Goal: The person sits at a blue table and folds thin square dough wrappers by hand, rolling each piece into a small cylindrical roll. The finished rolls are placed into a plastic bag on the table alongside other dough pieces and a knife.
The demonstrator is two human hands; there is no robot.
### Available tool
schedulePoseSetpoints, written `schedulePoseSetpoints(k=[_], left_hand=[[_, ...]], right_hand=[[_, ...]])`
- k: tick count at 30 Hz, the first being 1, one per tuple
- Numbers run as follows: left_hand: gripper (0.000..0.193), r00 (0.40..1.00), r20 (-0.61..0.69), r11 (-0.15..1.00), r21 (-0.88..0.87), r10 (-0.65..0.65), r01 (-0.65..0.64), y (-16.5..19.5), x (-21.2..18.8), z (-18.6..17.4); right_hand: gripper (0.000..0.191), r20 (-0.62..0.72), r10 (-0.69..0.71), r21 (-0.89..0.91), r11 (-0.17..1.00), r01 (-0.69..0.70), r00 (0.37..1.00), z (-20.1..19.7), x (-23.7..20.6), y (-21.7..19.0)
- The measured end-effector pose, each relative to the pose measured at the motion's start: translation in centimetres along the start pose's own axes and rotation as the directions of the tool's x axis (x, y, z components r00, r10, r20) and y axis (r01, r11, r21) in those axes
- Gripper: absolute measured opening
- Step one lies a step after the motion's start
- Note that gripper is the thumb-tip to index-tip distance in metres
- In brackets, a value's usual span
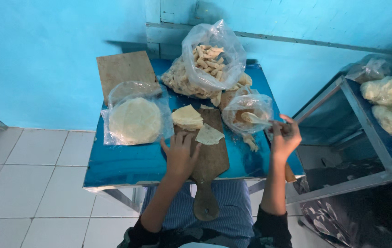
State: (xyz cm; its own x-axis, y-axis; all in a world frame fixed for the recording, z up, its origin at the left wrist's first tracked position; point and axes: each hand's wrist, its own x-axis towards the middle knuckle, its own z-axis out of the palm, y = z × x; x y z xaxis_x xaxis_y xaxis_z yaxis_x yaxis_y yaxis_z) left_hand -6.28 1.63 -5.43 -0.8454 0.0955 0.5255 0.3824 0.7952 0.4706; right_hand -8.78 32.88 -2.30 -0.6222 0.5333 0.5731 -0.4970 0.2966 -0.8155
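Observation:
My left hand rests flat with fingers spread on a wooden cutting board, just below a triangular piece of thin dough sheet. A small stack of folded dough triangles lies at the board's far end. My right hand grips the handle of a spoon whose bowl reaches into a clear plastic bag of filling.
A small blue table carries everything. A bag of round dough sheets lies at left, beside a second wooden board. Bags of rolled pieces stand at the back. A blue metal-framed cabinet with more bags stands to the right.

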Motion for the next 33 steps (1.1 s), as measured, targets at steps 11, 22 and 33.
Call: schedulePoseSetpoints(k=[11, 22, 33], left_hand=[[0.037, 0.999, 0.035, 0.984, 0.179, -0.018, 0.012, 0.9, 1.5, 1.7], [0.021, 1.000, -0.020, 0.991, 0.135, -0.023, 0.025, 1.3, 2.2, 1.8], [0.022, 0.997, -0.068, 0.974, -0.227, -0.025, 0.009, 1.0, 2.5, 1.8]], right_hand=[[0.029, 0.318, 0.200, 0.182, 0.946, -0.267, 0.927, 4.4, -5.7, 1.4], [0.030, 0.409, -0.275, -0.208, 0.901, 0.382, 0.870, 4.5, -7.8, -3.7], [0.025, 0.346, -0.541, -0.256, 0.732, 0.632, 0.767, 4.1, -7.8, -4.4]])
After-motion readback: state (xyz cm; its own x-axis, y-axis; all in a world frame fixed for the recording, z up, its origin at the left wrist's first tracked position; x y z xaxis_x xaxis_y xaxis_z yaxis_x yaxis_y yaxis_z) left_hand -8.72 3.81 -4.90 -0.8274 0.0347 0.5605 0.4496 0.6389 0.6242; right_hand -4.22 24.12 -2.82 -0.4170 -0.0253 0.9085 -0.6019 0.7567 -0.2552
